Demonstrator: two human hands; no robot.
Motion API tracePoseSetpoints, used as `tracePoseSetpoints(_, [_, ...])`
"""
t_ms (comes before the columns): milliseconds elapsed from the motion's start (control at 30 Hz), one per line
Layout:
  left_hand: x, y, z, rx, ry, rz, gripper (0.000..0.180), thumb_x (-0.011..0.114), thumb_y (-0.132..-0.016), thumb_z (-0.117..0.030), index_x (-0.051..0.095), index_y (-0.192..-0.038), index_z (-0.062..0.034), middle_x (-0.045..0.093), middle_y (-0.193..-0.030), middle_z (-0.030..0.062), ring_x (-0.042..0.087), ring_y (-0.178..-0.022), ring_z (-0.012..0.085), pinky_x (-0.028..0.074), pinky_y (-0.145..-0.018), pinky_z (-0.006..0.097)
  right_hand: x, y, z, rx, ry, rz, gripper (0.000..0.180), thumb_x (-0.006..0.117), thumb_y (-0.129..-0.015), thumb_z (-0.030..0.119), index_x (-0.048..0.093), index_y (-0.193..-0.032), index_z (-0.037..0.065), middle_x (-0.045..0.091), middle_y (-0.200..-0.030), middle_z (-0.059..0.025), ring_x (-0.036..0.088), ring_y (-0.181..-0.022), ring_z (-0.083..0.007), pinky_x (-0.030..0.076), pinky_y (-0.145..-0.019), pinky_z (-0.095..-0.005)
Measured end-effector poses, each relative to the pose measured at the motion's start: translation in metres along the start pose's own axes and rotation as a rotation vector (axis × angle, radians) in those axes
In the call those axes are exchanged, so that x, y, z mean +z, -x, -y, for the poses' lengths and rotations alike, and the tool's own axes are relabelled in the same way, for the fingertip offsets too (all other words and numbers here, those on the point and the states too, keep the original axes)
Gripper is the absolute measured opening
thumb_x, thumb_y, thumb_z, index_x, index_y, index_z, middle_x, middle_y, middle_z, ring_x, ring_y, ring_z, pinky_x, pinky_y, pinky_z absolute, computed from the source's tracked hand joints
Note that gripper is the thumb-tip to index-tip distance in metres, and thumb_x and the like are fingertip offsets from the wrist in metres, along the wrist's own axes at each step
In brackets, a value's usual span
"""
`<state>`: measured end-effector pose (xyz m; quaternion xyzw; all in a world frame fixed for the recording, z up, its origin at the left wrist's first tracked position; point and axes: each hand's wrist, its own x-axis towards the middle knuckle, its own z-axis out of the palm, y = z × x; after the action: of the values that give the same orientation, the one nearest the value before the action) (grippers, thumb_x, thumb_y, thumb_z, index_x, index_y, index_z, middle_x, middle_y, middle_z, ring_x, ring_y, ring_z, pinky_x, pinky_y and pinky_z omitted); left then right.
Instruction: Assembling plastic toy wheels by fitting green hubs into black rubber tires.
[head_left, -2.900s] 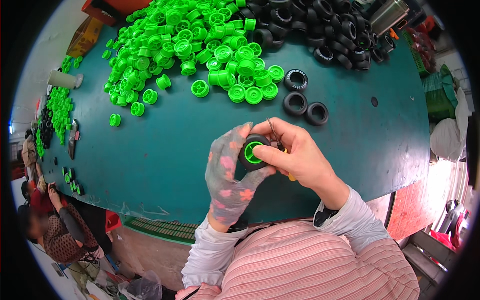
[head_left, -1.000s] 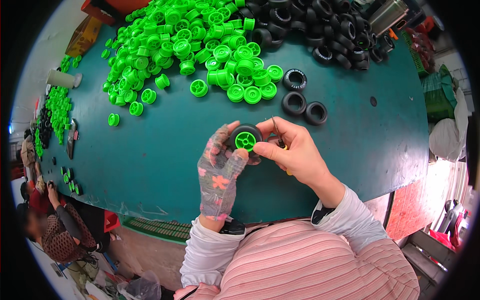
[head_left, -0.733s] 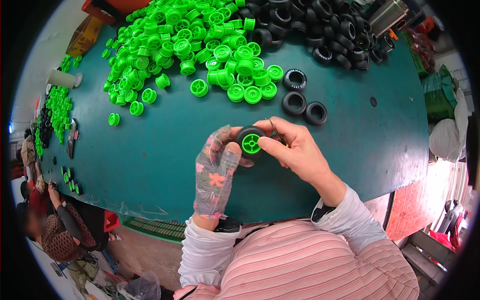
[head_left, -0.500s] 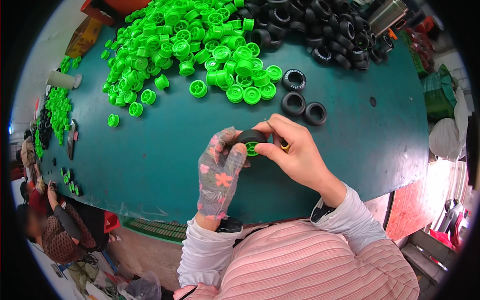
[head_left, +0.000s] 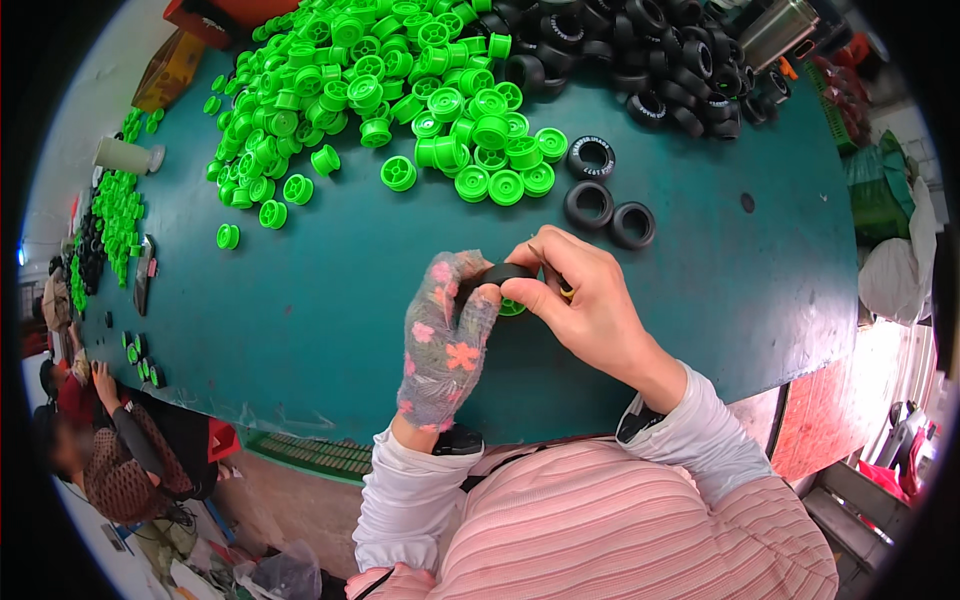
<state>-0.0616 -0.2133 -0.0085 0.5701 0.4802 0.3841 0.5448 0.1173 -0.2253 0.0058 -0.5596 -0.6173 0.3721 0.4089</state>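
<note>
My left hand [head_left: 440, 350], in a grey flowered glove with bare fingertips, closes on the left side of a small black toy tyre [head_left: 506, 272]. My bare right hand [head_left: 595, 305] grips the tyre's other side, thumb near the lower edge. Below the tyre shows part of a bright green wheel rim [head_left: 511, 307]; how far it sits inside is hidden by my fingers. A small yellow-ended thing [head_left: 567, 291] is tucked in my right hand, mostly covered. Beyond my hands lie three loose tyres, the nearest [head_left: 631, 226] to the right.
A heap of green rims [head_left: 330, 100] covers the far left of the green table [head_left: 300, 340], beside a pile of black tyres [head_left: 690, 70]. A metal container [head_left: 775, 35] stands far right. At the left are a knife-like tool [head_left: 145, 275], assembled wheels [head_left: 140, 352] and another person [head_left: 125, 460].
The tyre has tilted in my hands, so less of the green rim shows. My left hand has shifted slightly right. The other person's arm at the left has moved.
</note>
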Motion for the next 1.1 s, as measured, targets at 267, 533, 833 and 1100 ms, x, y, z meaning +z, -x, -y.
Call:
tracePoseSetpoints(267, [0.006,0.003,0.001,-0.105,0.064,-0.051,0.030,0.063,-0.099,-0.018,0.058,-0.121,0.0009,0.060,-0.100,0.0044,0.059,-0.078,0.0093,0.050,-0.062,0.024,0.004,-0.001,-0.007,0.046,-0.091,0.023,0.027,0.074,-0.088,0.020,0.062,-0.097,-0.002,0.059,-0.079,-0.0106,0.049,-0.060,-0.0181,0.040,-0.056,-0.0326])
tracePoseSetpoints(533, [0.009,-0.003,-0.008,-0.244,0.251,-0.117,0.031,0.068,-0.097,-0.019,0.059,-0.120,-0.0003,0.065,-0.099,0.0040,0.061,-0.074,0.0090,0.051,-0.059,0.022,0.005,-0.001,-0.007,0.099,-0.172,0.044,0.030,0.076,-0.086,0.021,0.062,-0.099,-0.002,0.058,-0.078,-0.0090,0.048,-0.061,-0.0153,0.040,-0.057,-0.0320])
tracePoseSetpoints(833, [0.004,-0.002,-0.007,-0.264,0.354,-0.111,0.033,0.068,-0.097,-0.018,0.057,-0.122,0.0013,0.066,-0.100,0.0046,0.062,-0.073,0.0093,0.050,-0.059,0.022,0.007,-0.001,-0.008,0.140,-0.210,0.039,0.032,0.078,-0.085,0.021,0.062,-0.102,0.000,0.061,-0.080,-0.0067,0.045,-0.061,-0.0134,0.038,-0.056,-0.0308])
tracePoseSetpoints(1100, [0.006,-0.005,-0.008,-0.237,0.419,-0.172,0.030,0.065,-0.099,-0.018,0.059,-0.121,0.0016,0.065,-0.104,0.0069,0.064,-0.078,0.0120,0.052,-0.062,0.023,0.003,-0.002,0.002,0.158,-0.230,0.040,0.030,0.076,-0.085,0.016,0.064,-0.107,-0.001,0.064,-0.083,-0.0069,0.045,-0.059,-0.0135,0.039,-0.056,-0.0306])
